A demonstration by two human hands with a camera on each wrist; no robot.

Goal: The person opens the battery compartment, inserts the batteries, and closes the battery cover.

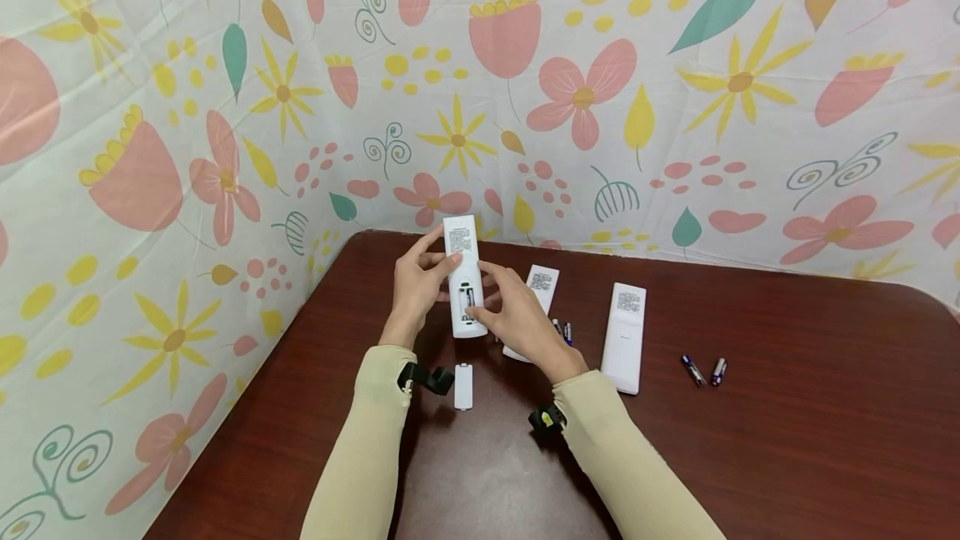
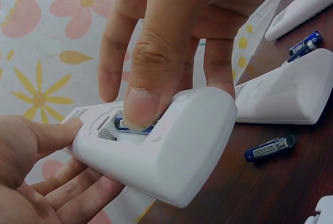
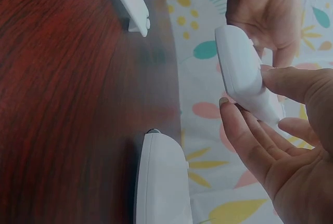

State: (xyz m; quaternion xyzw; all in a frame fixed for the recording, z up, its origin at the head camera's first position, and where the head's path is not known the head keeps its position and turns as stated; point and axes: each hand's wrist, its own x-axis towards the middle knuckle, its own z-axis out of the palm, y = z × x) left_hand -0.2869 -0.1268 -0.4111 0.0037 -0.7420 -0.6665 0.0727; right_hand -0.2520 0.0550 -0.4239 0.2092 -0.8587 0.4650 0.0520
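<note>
My left hand [image 1: 415, 283] grips a white remote control [image 1: 467, 268] tilted up above the table, thumb on its back face and fingers behind it. Its battery compartment is uncovered. Inside lies a dark blue battery [image 2: 124, 124], partly hidden in the left wrist view under my right thumb. My right hand [image 1: 519, 312] is at the lower end, its thumb pressing on the battery and its other fingers around the far side of the remote. A detached white battery cover [image 1: 463, 387] lies on the table below the remote.
Another white remote [image 1: 542, 283] lies behind my right hand, with batteries [image 1: 567, 333] next to it. A third remote [image 1: 624, 338] lies farther right, face down. Two batteries [image 1: 693, 370] are to its right on the dark wooden table [image 1: 810, 432]. A flowered cloth [image 1: 585, 165] hangs behind.
</note>
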